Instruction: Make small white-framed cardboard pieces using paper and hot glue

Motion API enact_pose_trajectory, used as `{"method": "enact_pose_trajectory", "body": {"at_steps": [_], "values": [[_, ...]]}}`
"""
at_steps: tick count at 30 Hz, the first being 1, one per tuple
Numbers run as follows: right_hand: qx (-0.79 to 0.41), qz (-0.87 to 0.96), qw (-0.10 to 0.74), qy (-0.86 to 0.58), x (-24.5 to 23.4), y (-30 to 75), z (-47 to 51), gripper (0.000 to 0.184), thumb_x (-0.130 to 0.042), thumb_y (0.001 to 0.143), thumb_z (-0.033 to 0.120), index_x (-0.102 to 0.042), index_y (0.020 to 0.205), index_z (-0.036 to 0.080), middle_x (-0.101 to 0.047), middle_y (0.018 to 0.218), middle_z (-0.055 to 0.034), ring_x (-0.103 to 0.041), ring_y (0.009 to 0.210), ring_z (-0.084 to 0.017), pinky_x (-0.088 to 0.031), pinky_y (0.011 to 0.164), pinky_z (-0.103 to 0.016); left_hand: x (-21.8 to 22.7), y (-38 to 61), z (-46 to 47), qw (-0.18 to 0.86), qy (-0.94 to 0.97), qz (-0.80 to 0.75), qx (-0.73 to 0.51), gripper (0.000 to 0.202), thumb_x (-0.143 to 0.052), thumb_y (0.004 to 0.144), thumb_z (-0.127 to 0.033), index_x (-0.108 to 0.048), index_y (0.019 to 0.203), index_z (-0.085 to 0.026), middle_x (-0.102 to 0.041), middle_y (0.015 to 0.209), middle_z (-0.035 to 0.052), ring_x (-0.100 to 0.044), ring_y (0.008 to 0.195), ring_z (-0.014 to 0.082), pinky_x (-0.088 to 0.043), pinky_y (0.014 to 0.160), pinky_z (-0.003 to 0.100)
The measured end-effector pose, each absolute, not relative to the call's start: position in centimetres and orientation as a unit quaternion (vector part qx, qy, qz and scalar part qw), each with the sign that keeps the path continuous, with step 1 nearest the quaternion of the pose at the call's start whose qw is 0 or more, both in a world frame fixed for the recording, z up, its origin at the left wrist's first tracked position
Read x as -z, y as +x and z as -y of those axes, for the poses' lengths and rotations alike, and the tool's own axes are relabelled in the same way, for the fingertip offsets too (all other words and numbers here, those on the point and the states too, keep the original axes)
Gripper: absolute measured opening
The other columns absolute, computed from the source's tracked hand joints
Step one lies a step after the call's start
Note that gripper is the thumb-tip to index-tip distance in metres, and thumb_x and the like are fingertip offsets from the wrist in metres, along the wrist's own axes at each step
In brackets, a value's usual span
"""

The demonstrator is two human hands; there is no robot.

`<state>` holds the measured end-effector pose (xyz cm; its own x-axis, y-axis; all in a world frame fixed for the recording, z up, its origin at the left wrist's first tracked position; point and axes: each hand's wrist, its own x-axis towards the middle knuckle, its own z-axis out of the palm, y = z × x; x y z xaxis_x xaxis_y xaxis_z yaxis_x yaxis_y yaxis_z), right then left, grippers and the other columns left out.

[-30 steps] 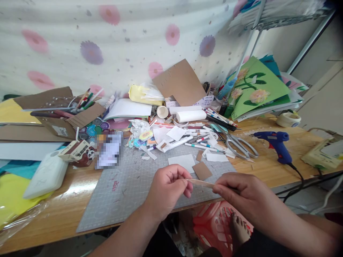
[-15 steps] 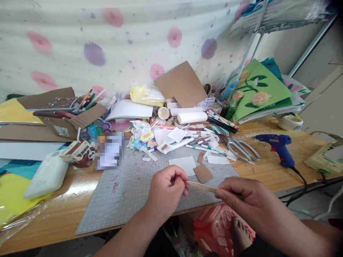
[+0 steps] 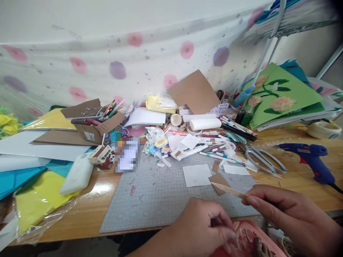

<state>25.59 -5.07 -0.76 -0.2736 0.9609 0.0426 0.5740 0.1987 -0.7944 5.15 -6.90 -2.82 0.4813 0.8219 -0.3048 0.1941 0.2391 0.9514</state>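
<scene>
My right hand (image 3: pixel 284 208) pinches a thin tan strip (image 3: pixel 227 189) between thumb and fingers. The strip tapers to a point at its free end, which extends left over the mat; whether it is wood or card I cannot tell. My left hand (image 3: pixel 205 226) is off the strip, low at the mat's front edge, its fingers loosely curled and slightly blurred, with nothing visible in them. Beyond the strip, a brown cardboard square (image 3: pixel 220 182) and a white paper piece (image 3: pixel 197 175) lie on the grey cutting mat (image 3: pixel 150 200).
Scissors (image 3: pixel 264 159) and a blue glue gun (image 3: pixel 308 157) lie to the right. Markers and paper scraps (image 3: pixel 178 142) crowd the mat's back. At left are a white plastic case (image 3: pixel 76 175) and a small carton (image 3: pixel 103 157). A red plastic stool (image 3: pixel 242 232) stands below the edge.
My left hand has let go of the strip's tip and dropped down towards me. My right hand still holds the strip. The camera view has turned left and tilted up.
</scene>
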Motion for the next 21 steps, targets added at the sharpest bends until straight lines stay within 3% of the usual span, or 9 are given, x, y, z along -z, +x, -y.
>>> {"method": "enact_pose_trajectory", "body": {"at_steps": [3,5,8,11,16,21], "values": [[-0.338,0.727,0.276,-0.53,0.9,25.6,5.0,0.037,-0.052,0.081,0.054,-0.067,0.065,0.024,-0.062,0.061,0.0001,-0.057,0.057,-0.014,-0.045,0.051,-0.018,3.5,4.9,7.0,0.561,0.681,-0.418,-0.215,0.019,-0.07,0.069,-0.036,-0.068,0.069,-0.018,-0.059,0.056,-0.0018,-0.053,0.053,0.0125,-0.037,0.049,0.021],[-0.34,0.729,0.274,-0.526,1.0,25.5,5.0,0.037,-0.052,0.081,0.054,-0.067,0.065,0.024,-0.062,0.061,0.0,-0.058,0.058,-0.014,-0.046,0.052,-0.018,3.7,4.7,7.0,0.522,0.75,-0.344,-0.217,0.024,-0.064,0.075,-0.043,-0.071,0.074,-0.02,-0.064,0.061,0.0,-0.056,0.057,0.0131,-0.039,0.055,0.021],[-0.344,0.731,0.279,-0.519,1.2,25.6,4.9,0.036,-0.051,0.082,0.053,-0.067,0.068,0.025,-0.063,0.063,0.0001,-0.059,0.06,-0.014,-0.047,0.054,-0.018,3.8,4.6,6.9,0.51,0.792,-0.245,-0.227,0.023,-0.051,0.087,-0.033,-0.071,0.094,-0.024,-0.073,0.085,0.0034,-0.063,0.072,0.0149,-0.043,0.066,0.021],[-0.342,0.736,0.278,-0.513,1.4,25.7,4.6,0.035,-0.051,0.083,0.052,-0.067,0.068,0.025,-0.063,0.063,0.0002,-0.059,0.06,-0.014,-0.047,0.054,-0.018,3.5,4.6,6.7,0.49,0.806,-0.237,-0.231,0.026,-0.05,0.087,-0.025,-0.068,0.106,-0.025,-0.074,0.095,0.0044,-0.066,0.078,0.0155,-0.044,0.071,0.021],[-0.338,0.746,0.273,-0.506,1.3,25.4,3.9,0.034,-0.051,0.083,0.05,-0.068,0.068,0.025,-0.064,0.062,-0.0001,-0.06,0.06,-0.015,-0.047,0.053,-0.017,3.3,4.5,6.4,0.467,0.809,-0.279,-0.222,0.024,-0.052,0.084,-0.017,-0.071,0.098,-0.021,-0.074,0.081,0.0043,-0.064,0.069,0.0145,-0.042,0.064,0.021],[-0.334,0.741,0.292,-0.504,0.8,24.7,3.3,0.031,-0.053,0.081,0.048,-0.069,0.068,0.025,-0.067,0.064,-0.0005,-0.061,0.059,-0.015,-0.048,0.052,-0.017,3.3,4.5,6.2,0.51,0.746,-0.336,-0.265,0.011,-0.059,0.078,-0.02,-0.07,0.076,-0.019,-0.068,0.065,0.002,-0.058,0.057,0.0125,-0.039,0.054,0.02]]}}
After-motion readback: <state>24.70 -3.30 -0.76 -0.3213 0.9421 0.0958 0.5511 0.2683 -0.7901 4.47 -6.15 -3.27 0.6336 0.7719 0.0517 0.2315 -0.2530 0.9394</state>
